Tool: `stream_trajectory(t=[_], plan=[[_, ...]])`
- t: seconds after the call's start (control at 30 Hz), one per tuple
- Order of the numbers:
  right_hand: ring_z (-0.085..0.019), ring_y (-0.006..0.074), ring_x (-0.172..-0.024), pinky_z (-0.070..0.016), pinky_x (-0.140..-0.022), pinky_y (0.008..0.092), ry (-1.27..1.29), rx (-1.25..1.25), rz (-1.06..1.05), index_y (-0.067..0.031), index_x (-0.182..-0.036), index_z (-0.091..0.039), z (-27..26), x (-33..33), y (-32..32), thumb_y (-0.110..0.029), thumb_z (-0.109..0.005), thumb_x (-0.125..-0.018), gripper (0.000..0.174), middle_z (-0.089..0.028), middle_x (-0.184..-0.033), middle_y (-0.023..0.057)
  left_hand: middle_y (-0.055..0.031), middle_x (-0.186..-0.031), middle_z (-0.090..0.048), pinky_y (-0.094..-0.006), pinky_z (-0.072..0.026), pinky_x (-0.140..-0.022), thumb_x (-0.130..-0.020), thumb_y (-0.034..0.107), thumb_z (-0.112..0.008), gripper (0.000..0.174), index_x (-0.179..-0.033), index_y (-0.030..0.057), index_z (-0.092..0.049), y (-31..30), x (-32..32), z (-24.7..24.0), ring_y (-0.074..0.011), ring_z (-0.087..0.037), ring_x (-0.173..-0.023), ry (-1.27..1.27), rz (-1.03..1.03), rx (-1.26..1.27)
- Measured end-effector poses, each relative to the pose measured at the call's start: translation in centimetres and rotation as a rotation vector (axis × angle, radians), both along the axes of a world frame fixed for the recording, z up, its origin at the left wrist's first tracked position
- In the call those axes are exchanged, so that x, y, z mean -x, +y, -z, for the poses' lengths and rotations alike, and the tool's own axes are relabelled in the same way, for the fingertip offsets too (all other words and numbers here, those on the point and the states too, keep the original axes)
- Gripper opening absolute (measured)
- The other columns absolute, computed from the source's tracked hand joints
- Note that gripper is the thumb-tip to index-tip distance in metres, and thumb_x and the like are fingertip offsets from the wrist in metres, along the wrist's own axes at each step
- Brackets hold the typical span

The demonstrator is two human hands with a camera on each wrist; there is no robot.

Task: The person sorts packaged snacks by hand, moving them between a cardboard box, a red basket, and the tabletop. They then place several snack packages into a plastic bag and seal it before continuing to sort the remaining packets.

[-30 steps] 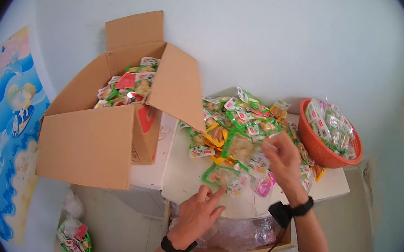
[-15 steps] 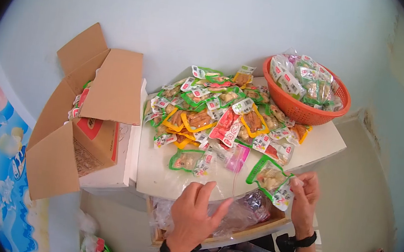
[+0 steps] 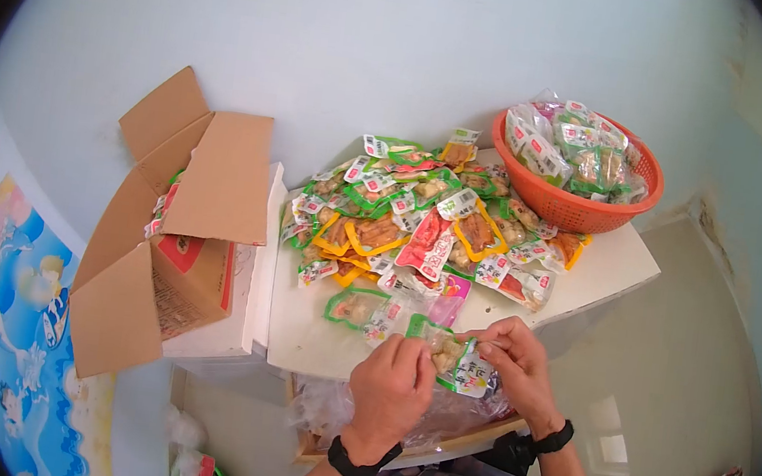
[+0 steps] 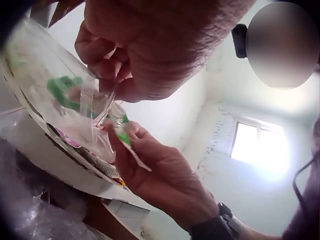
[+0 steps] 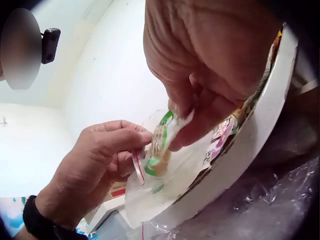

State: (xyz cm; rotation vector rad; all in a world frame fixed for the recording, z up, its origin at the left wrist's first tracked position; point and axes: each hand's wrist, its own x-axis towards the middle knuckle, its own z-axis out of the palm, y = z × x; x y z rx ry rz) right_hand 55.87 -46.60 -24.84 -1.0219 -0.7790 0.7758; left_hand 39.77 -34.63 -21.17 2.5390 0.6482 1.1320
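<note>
In the head view the left hand [image 3: 390,391] and right hand [image 3: 521,371] meet at the table's front edge. Between them is a green-edged food packet [image 3: 460,365], its printed end pinched by the right fingers. The left hand [image 5: 95,160] pinches the edge of a clear plastic bag [image 5: 135,200] with a red strip, close against the packet [image 5: 160,155] in the right wrist view. Another green-edged packet [image 3: 352,308] lies just behind the left hand; in the left wrist view it shows through the clear bag [image 4: 50,65].
Behind the hands a pile of food packets [image 3: 403,212] covers the white table [image 3: 294,341]. An orange basket [image 3: 572,211] of bagged packets stands at back right, an open cardboard box [image 3: 118,321] at left. Below the tabletop, an open drawer holds clear plastic [image 3: 319,410].
The right hand has carried a green-edged packet from the pile, first toward the front right, then left to the left hand. The left fingers have closed on the clear bag. The view has shifted.
</note>
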Motion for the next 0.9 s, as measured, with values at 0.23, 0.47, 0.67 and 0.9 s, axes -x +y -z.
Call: stream_trajectory(t=[0.23,0.47,0.67,0.9], plan=[[-0.061,0.0063,-0.101,-0.0512,-0.095,0.0261,-0.086,0.116,-0.232,-0.0009,-0.118,-0.064,0.7,0.5,4.7,0.003,-0.058,-0.101,0.019,-0.068,-0.111,-0.0002,-0.0106,-0.087,-0.068,-0.0392,-0.0519,-0.058,-0.089,0.004,-0.071,0.011,-0.097,0.0069,-0.066,-0.9,0.0,-0.8,-0.0320,-0.067,-0.067,-0.085,0.062,0.031],[-0.058,0.0194,-0.129,-0.0468,-0.110,0.0358,-0.248,0.197,-0.409,-0.0019,-0.139,-0.062,-1.4,1.9,7.8,-0.004,-0.065,-0.098,0.042,-0.063,-0.141,0.0111,-0.0118,-0.090,-0.070,-0.0391,-0.0520,-0.057,-0.091,0.003,-0.070,0.011,-0.101,0.0053,-0.064,-1.4,0.9,-0.4,-0.0311,-0.067,-0.065,-0.159,0.134,0.120],[-0.057,0.0208,-0.131,-0.0466,-0.111,0.0357,-0.275,0.056,-0.510,-0.0037,-0.138,-0.064,1.7,2.6,10.4,-0.015,-0.068,-0.101,0.039,-0.056,-0.149,0.0110,-0.0110,-0.084,-0.069,-0.0351,-0.0505,-0.052,-0.092,0.003,-0.071,0.013,-0.103,0.0043,-0.065,-1.3,1.6,0.2,-0.0252,-0.065,-0.057,-0.190,0.156,0.177],[-0.064,0.0207,-0.117,-0.0511,-0.102,0.0351,-0.504,0.114,-0.301,0.0005,-0.134,-0.064,-0.6,2.2,8.9,-0.005,-0.068,-0.094,0.041,-0.069,-0.130,0.0138,-0.0101,-0.080,-0.070,-0.0297,-0.0535,-0.055,-0.095,0.003,-0.070,0.012,-0.106,0.0030,-0.065,-0.4,2.4,1.0,-0.0177,-0.070,-0.062,-0.201,0.134,0.314]])
